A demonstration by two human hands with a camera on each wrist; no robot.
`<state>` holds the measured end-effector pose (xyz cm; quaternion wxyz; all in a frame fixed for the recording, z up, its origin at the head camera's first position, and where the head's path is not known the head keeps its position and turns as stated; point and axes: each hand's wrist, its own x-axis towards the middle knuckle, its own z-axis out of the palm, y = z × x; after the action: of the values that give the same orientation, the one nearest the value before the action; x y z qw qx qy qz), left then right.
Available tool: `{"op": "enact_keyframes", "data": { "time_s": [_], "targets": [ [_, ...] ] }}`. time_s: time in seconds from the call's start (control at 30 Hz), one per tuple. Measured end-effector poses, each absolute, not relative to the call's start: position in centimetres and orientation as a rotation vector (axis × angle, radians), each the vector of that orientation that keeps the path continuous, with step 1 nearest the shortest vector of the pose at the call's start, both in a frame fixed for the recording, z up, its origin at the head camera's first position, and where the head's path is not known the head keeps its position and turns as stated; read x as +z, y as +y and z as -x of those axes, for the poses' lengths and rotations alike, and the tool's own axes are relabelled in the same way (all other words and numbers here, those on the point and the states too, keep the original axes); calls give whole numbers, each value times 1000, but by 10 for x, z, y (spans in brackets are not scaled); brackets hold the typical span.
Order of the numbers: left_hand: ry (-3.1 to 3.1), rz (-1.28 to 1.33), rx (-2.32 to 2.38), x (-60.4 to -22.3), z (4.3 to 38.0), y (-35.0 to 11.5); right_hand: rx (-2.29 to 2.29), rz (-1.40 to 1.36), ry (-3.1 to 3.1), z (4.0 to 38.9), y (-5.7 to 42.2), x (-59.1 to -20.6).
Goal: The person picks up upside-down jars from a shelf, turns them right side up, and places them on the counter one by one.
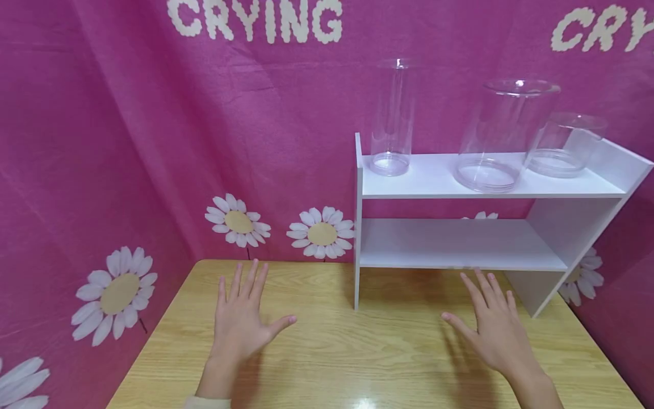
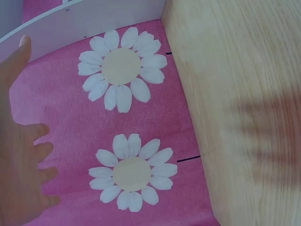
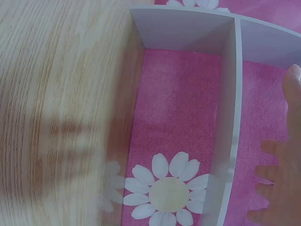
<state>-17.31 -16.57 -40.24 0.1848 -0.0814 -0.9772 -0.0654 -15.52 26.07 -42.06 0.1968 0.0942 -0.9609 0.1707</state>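
Both hands hover above the wooden table with fingers spread and nothing in them. The left hand (image 1: 240, 324) is over the table's left part; its palm edge also shows in the left wrist view. In front of the white shelf's lower right part is the right hand (image 1: 493, 329), apart from it. On the top board of the white two-tier shelf (image 1: 460, 244) stand a tall narrow clear cylinder (image 1: 392, 125), a wide clear cylinder (image 1: 503, 133) and a short clear cylinder (image 1: 564, 147) behind it at right.
A light wooden table (image 1: 357, 352) carries the shelf at its back right. Behind and at the sides hangs a pink cloth (image 1: 276, 125) with white daisies and cream lettering. The shelf's side panels (image 1: 587, 238) rise above its top board.
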Motion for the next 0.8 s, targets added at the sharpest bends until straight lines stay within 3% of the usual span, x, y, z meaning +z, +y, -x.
{"op": "enact_keyframes", "data": {
  "time_s": [0.8],
  "targets": [
    [-2798, 269, -237, -398, 183, -148, 521, -264, -2620, 161, 276, -417]
  ]
}}
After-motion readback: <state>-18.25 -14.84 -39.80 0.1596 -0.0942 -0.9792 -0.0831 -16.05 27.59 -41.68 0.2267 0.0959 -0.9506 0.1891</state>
